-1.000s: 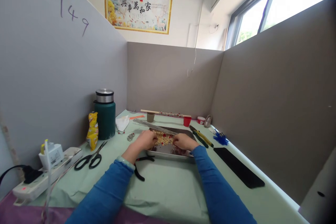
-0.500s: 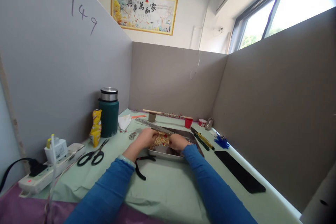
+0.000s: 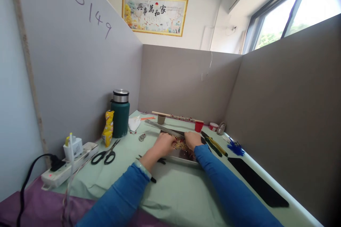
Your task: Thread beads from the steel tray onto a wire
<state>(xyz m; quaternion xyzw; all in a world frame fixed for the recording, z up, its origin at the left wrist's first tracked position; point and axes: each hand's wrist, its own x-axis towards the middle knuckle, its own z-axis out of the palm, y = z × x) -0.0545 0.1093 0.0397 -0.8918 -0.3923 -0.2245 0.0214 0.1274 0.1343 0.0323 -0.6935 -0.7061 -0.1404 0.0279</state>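
Observation:
A metal tray (image 3: 183, 161) stands on the table, with a heap of gold beads and some red ones (image 3: 182, 145) inside. Over its left part, my left hand (image 3: 164, 144) is closed with the fingertips down at the beads. My right hand (image 3: 193, 139) is also closed, at the tray's far right side by the end of a bundle of thin metal wires (image 3: 161, 126). That bundle lies slanting across the far rim. What either hand pinches is hidden. Partly covered by my left wrist is a pair of black-handled pliers (image 3: 161, 161).
Scissors (image 3: 108, 154), a yellow packet (image 3: 108, 129), a green flask (image 3: 120, 115) and a power strip (image 3: 70, 166) are on the left. Behind the tray stand a brown cup (image 3: 161, 119) and a red cup (image 3: 198, 126). Yellow-black pliers (image 3: 215, 144) and a black strip (image 3: 257, 181) lie right.
The camera has turned a little left. My left hand has moved right, further over the beads. My right hand has shifted toward the tray's far side, near the wires.

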